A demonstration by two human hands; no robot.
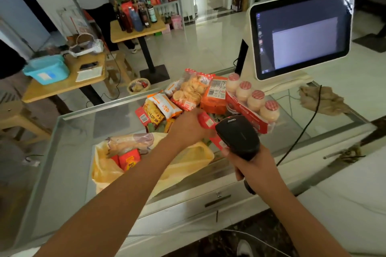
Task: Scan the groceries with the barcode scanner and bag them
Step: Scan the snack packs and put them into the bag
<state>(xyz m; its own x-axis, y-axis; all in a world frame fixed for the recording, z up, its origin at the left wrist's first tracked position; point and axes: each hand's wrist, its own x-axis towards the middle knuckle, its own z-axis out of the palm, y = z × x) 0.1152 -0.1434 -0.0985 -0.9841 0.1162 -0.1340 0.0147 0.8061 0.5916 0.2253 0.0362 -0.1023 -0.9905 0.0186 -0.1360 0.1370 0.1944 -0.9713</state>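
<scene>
My right hand (253, 165) grips the black barcode scanner (238, 136), its head pointing forward over a red snack packet (205, 121). My left hand (188, 126) holds that red packet just in front of the scanner, above the yellow plastic bag (190, 160). The bag lies open on the glass counter (73, 148) with a red box (129, 159) and a pale wrapped item inside. Behind my hands lies a pile of groceries: a cracker pack (191, 92), an orange packet (215, 96), orange-white snack bags (165, 105) and a row of small yogurt drink bottles (252, 98).
A touch-screen monitor (300, 33) stands at the counter's back right, with a crumpled brown bag (321, 98) beside it. The scanner cable (300, 133) runs across the right of the counter. Drawers sit under the counter's near edge. Beyond are wooden tables, shelves of bottles and a standing person.
</scene>
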